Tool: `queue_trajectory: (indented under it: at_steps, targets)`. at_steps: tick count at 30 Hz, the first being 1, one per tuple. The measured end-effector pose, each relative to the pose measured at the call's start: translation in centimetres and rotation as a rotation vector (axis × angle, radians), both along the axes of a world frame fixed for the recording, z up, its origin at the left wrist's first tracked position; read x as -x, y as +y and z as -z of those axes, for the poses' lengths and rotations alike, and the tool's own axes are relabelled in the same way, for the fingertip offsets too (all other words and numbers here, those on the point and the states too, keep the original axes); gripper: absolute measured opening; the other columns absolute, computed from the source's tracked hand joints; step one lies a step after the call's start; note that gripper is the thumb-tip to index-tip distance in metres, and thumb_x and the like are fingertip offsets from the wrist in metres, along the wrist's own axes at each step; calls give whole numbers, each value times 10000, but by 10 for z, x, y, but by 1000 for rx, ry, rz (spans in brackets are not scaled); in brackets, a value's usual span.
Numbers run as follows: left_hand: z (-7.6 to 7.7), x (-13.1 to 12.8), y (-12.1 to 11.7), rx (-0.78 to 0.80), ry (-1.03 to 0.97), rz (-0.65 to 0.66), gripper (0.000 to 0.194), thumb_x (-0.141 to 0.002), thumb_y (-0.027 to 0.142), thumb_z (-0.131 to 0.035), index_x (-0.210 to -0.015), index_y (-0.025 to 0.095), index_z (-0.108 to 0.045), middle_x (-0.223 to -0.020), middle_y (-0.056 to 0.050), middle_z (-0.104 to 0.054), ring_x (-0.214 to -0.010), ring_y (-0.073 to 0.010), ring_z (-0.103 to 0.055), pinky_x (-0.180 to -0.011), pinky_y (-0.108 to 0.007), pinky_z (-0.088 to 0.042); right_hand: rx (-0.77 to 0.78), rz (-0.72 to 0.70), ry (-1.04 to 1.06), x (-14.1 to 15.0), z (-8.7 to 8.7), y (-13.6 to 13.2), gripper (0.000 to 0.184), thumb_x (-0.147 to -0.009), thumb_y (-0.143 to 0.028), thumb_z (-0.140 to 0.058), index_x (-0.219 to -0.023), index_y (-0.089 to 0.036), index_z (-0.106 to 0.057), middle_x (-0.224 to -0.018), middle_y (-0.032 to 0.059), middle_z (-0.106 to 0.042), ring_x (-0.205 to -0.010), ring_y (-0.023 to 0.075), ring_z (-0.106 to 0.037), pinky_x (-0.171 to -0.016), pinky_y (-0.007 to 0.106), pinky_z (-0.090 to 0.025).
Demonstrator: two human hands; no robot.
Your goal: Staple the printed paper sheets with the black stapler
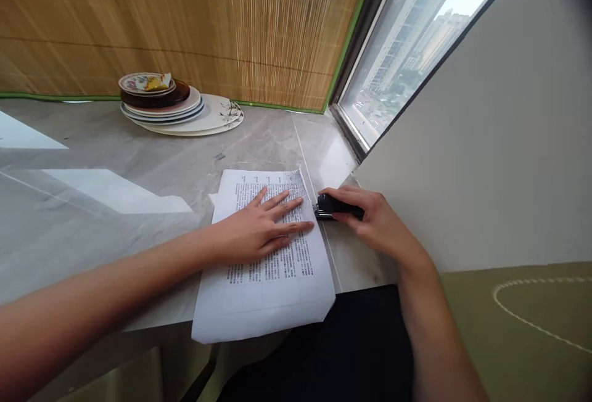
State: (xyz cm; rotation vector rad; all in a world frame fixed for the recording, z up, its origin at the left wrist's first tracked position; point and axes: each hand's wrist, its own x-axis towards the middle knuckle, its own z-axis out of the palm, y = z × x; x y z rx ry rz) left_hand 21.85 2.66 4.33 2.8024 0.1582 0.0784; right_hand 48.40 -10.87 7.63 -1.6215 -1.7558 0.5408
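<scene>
A stack of printed paper sheets (268,278) lies on the grey marble counter (115,161), its near edge hanging over the counter's front. My left hand (261,226) rests flat on the printed text, fingers stretched out and spread. My right hand (374,220) is closed around a black stapler (330,206), whose mouth sits at the right edge of the sheets, just beside my left fingertips.
A pile of several plates and bowls (173,103) stands at the back of the counter against a bamboo blind (208,26). A window (407,38) and a white wall (499,143) close off the right side. A green floor mat (531,328) lies below right.
</scene>
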Motion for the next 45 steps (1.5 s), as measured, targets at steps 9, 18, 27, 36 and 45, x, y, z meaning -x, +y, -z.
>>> queue_trajectory:
  at_steps: [9,18,27,36,45]
  targets:
    - [-6,2,-7,-21,6,-12,537,-1099,427,-520,-1618,535,-431,-1805,23,-232,-1651,-458,-187,-1262,-792,-167,28,-2,-53,0,-8,-12,467,-963,-168,-621,-1379,-341,-747,-1310,14,-774,-1198,280,-732,-1067,459,-591]
    - [-7,1,-8,-23,-17,20,548,-1082,428,-542,-1614,519,-449,-1811,14,-212,-1658,-449,-169,-1265,-775,-178,-26,-68,-80,17,-8,-3,513,-1001,-206,-627,-1491,-356,-662,-1209,41,-783,-1066,253,-725,-973,435,-592]
    - [-4,0,-8,-36,12,18,555,-1077,466,-521,-1628,477,-451,-1823,10,-162,-1670,-442,-104,-1281,-759,-144,-69,-81,-223,26,2,6,520,-1030,-146,-539,-1459,-402,-682,-1186,34,-768,-1053,262,-670,-967,443,-549]
    - [-2,-1,-8,-57,6,19,553,-1079,475,-510,-1629,459,-457,-1822,-8,-165,-1667,-446,-116,-1290,-742,-118,-46,-116,-242,28,1,7,525,-1038,-158,-518,-1476,-407,-665,-1157,40,-760,-995,255,-638,-944,443,-515]
    - [-2,0,-8,1,13,-7,550,-1061,496,-538,-1608,468,-484,-1813,17,-210,-1670,-432,-117,-1296,-733,-134,-22,-79,-288,34,-1,5,492,-1046,-185,-500,-1435,-419,-689,-1115,43,-753,-974,265,-617,-910,442,-495]
